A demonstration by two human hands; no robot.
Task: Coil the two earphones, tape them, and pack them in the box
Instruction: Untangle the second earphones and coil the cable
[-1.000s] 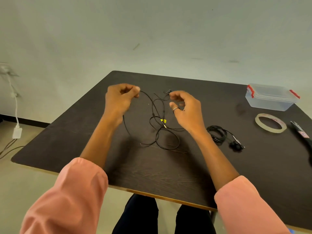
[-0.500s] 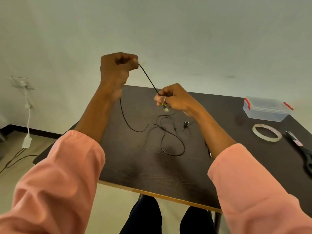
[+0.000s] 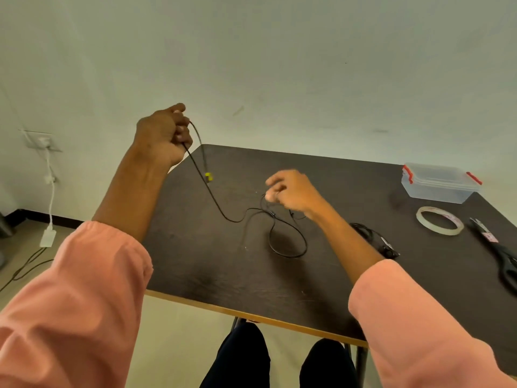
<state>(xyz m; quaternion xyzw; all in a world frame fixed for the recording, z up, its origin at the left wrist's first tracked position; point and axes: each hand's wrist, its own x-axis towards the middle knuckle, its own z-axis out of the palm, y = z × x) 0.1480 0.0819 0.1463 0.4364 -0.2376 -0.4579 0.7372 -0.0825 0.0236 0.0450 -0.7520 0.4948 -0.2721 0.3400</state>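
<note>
Nearest the camera, two pink sleeves [image 3: 84, 289] are reaching out over a dark table [image 3: 223, 275]. A loose black earphone cable [image 3: 288, 239] is lying looped mid-table; the right hand [image 3: 291, 191], blurred, is curling its fingers at the cable's far strands, though whether it is pinching them cannot be told. A second earphone [image 3: 375, 239] is lying bundled just beside the right forearm. Scissors [image 3: 500, 253] are carrying a small unreadable label. Farther off, the raised left hand [image 3: 162, 138] is gripping the cable, a yellow tag [image 3: 208, 177] hanging below. A tape roll [image 3: 439, 221] and a clear box [image 3: 439, 183] with red clips are sitting at far right.
</note>
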